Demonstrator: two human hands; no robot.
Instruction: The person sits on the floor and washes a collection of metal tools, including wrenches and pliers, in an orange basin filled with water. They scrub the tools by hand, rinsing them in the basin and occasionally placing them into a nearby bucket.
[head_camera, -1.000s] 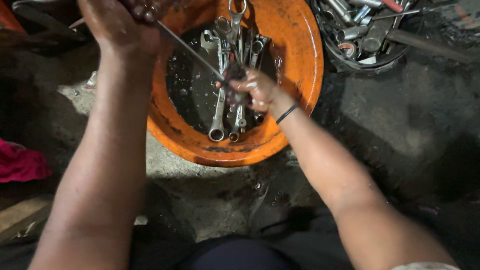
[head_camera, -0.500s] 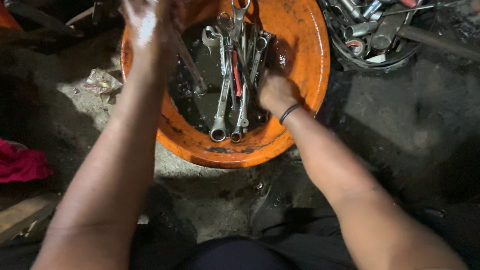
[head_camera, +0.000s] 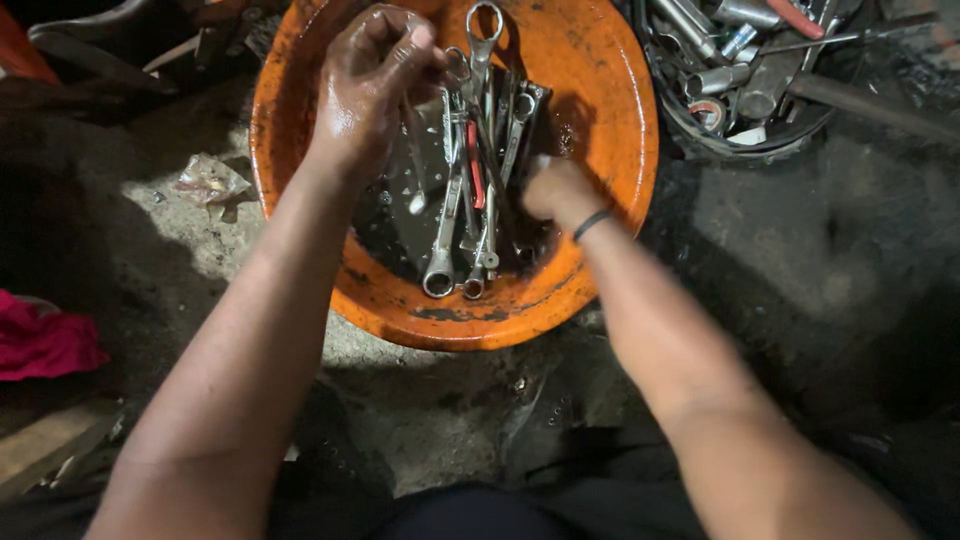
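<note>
Both hands are down in the orange basin (head_camera: 600, 110), seen from the head camera. My left hand (head_camera: 375, 75), wet and shiny, is curled at the far left of the basin; its fingertips seem to pinch the ring end of a wrench (head_camera: 458, 68), though the grip itself is partly hidden. My right hand (head_camera: 555, 190) is blurred and clenched at the right of the pile; whether it grasps a tool I cannot tell. A dark band (head_camera: 592, 222) sits on that wrist.

Between the hands lies the pile of wrenches (head_camera: 470, 200), lengthwise from far to near, sitting in dark oily liquid (head_camera: 395, 215). One red-handled tool (head_camera: 476, 170) lies among them. The basin stands on the rough ground (head_camera: 420, 400). A dark tub of sockets and metal parts (head_camera: 740, 75) sits just to the far right, a crumpled wrapper (head_camera: 208, 182) to the left, and a red cloth (head_camera: 45, 335) at the left edge.

Risk, as I judge it: the hands and steel are slick, so a wrench could slip free and splash or drop onto the ground. Fingers could also get nipped between the stacked tools if the pile shifts.
</note>
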